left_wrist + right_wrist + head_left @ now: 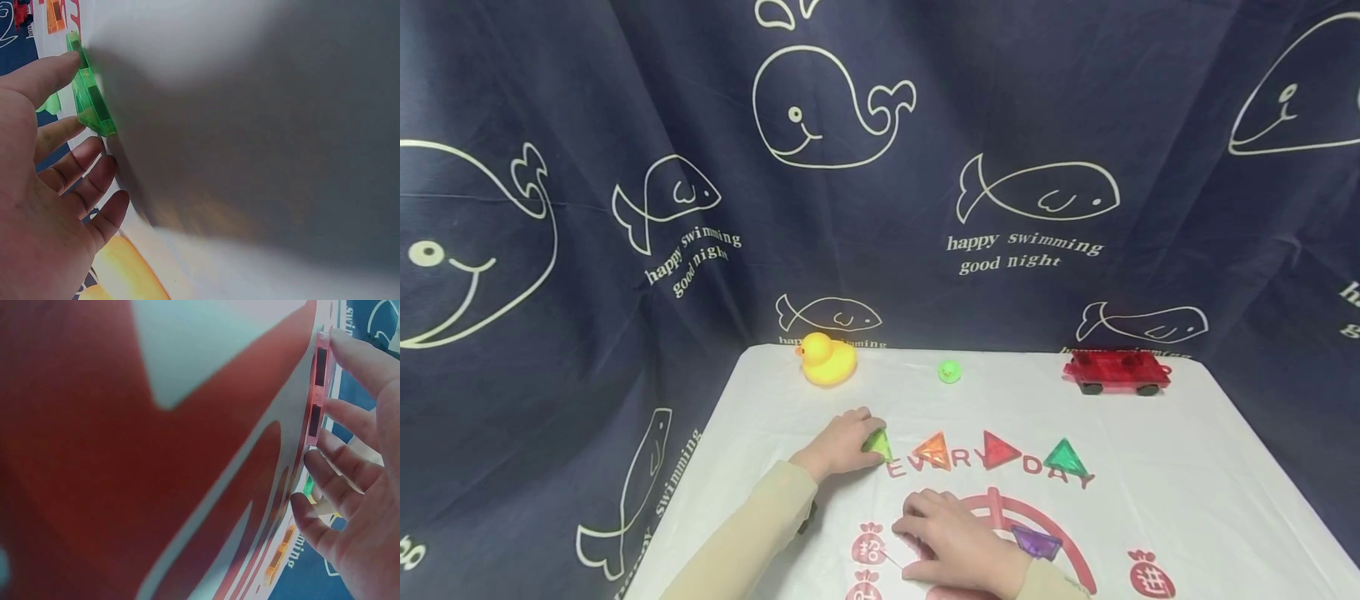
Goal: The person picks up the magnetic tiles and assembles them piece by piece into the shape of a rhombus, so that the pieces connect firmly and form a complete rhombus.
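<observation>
At the left end of a row of tiles, my left hand (842, 443) pinches a light-green triangular magnetic tile (878, 446) against the white tabletop. In the left wrist view, the thumb (62, 67) and index finger grip the green tile (92, 94) at opposite ends, the other fingers spread below. My right hand (958, 546) is nearer, over the red print. Its thumb and fingers hold a clear pink tile (318, 394) low at the cloth in the right wrist view; in the head view it is mostly hidden by the hand.
Orange (934, 451), red (1000, 451) and dark-green (1066, 458) triangular tiles continue the row. A purple tile (1036, 542) lies beside the right wrist. Along the back edge stand a yellow duck (827, 360), a small green toy (950, 372) and a red wheeled car base (1117, 372).
</observation>
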A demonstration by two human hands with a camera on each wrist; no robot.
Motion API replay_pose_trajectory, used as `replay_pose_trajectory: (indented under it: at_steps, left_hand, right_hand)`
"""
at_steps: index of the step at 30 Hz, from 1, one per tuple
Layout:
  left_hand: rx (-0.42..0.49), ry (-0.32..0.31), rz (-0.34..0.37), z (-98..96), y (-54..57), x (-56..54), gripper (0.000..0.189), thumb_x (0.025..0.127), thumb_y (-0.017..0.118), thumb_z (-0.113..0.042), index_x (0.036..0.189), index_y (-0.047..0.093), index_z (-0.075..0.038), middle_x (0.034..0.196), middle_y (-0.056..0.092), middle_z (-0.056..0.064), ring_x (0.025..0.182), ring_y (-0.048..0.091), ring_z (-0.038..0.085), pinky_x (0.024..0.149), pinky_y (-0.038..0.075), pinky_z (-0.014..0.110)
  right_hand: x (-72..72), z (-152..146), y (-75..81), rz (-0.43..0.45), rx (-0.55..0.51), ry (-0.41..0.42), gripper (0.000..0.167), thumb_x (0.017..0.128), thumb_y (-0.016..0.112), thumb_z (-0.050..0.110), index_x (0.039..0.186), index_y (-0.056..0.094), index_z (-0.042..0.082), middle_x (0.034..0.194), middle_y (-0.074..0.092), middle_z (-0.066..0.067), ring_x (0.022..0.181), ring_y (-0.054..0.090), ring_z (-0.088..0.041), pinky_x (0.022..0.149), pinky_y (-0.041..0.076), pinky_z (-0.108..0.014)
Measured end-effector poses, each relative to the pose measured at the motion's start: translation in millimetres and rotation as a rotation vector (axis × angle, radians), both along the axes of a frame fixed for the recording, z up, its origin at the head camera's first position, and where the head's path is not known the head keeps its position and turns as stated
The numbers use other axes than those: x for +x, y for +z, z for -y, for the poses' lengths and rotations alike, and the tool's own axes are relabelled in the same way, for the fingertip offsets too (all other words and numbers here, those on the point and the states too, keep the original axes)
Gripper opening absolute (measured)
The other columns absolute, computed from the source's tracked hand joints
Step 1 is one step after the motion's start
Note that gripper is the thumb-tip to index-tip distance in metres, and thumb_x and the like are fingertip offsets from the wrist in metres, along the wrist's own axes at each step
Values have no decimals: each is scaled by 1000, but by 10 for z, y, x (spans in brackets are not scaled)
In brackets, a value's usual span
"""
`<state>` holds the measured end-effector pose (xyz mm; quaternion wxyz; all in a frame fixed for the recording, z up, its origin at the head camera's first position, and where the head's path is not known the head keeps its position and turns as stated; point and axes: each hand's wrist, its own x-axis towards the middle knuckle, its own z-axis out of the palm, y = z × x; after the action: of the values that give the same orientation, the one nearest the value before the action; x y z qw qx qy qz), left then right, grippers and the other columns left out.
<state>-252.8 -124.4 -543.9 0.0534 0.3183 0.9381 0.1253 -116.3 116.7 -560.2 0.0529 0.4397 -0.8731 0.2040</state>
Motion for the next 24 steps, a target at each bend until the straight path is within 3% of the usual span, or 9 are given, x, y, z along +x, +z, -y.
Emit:
replay_pose_trajectory:
  at_steps: [6, 11, 15, 24]
  left_hand:
    - [-7, 1, 2, 6, -11, -10, 57, 88, 82, -40, 135, 67, -12, 103, 56, -2, 85, 50, 11, 80, 48, 34]
    - [-9, -3, 8, 8, -12, -22, 56, 88, 82, -41, 135, 67, -12, 103, 56, -3, 85, 50, 10, 79, 48, 33]
    - [-10, -1, 11, 9, -12, -32, 56, 88, 82, -41, 135, 67, -12, 102, 55, -3, 85, 50, 11, 80, 48, 33]
    - [-1, 14, 25, 7, -15, -31, 56, 87, 83, -40, 133, 67, -12, 105, 58, -1, 87, 52, 12, 83, 49, 35]
  right_hand:
    - [4, -16, 19, 22, 0, 29, 41, 88, 79, 52, 116, 74, 22, 107, 53, 15, 92, 46, -2, 79, 43, -24]
    - [16, -88, 52, 124, 60, 34, 50, 90, 77, 55, 130, 71, 25, 121, 58, 14, 105, 53, -5, 90, 50, -34]
    - [10, -128, 54, 154, 95, 32, 54, 90, 77, 51, 137, 68, 26, 128, 59, 13, 114, 55, -8, 96, 51, -39]
    - [3, -84, 52, 112, 8, -33, 51, 82, 85, 44, 126, 73, 19, 112, 57, 16, 98, 51, -3, 83, 48, -31]
